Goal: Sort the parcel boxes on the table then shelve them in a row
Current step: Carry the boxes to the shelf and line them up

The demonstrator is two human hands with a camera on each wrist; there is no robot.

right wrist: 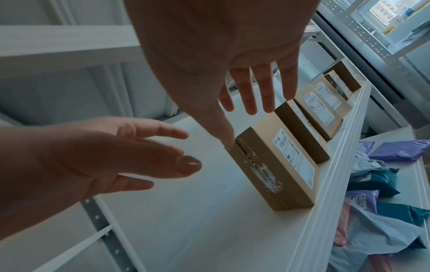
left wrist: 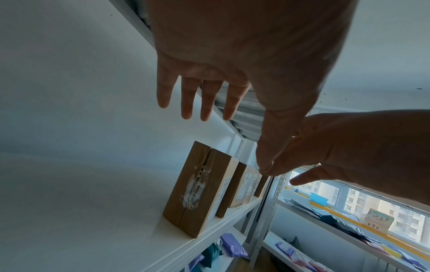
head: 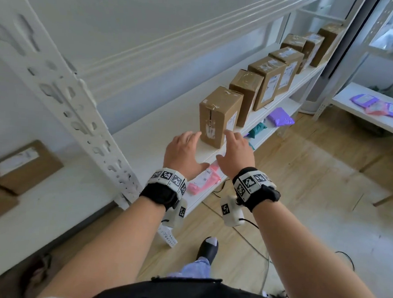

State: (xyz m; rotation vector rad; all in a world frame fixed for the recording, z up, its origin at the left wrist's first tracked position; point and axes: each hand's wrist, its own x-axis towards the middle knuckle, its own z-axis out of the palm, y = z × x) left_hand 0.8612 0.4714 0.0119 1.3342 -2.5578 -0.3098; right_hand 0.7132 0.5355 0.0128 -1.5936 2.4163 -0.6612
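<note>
Several brown parcel boxes (head: pixel 269 82) stand upright in a row on the white shelf board (head: pixel 145 145). The nearest box (head: pixel 218 116) has torn tape on its end face and a label on its side; it also shows as box (left wrist: pixel 200 189) and box (right wrist: pixel 274 169). My left hand (head: pixel 191 146) hovers open at its left lower edge, fingers spread (left wrist: pixel 197 95). My right hand (head: pixel 225 146) is open at the box's right side. In the right wrist view the thumb (right wrist: pixel 227 136) reaches the box's top corner. Neither hand holds anything.
Flat cardboard parcels (head: pixel 26 166) lie on the white table (head: pixel 48 220) at the left. A perforated shelf post (head: pixel 78 109) stands between table and shelf. Pink (head: pixel 203 179), teal (head: pixel 257 128) and purple mailers (head: pixel 280 118) fill the lower shelf. Another rack (head: pixel 365 113) stands right.
</note>
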